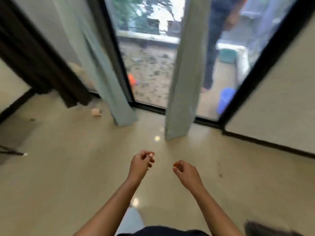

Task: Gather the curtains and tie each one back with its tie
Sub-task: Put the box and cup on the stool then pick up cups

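Two pale grey-green curtains hang in front of a glass door. The left curtain point(95, 62) falls loose to the floor, and a dark brown curtain point(34, 55) hangs beside it. The right curtain point(185, 74) hangs as a narrow gathered column. I see no tie on either one. My left hand point(140, 163) and my right hand point(185, 172) are held out low over the floor, well short of the curtains. The fingers of both are loosely curled and hold nothing.
A black door frame point(265, 62) borders the glass. Outside stand a person point(216, 40), a blue bucket point(225, 99) and an orange object point(132, 79). A small cup point(96, 111) lies on the shiny beige floor point(68, 167) near the left curtain.
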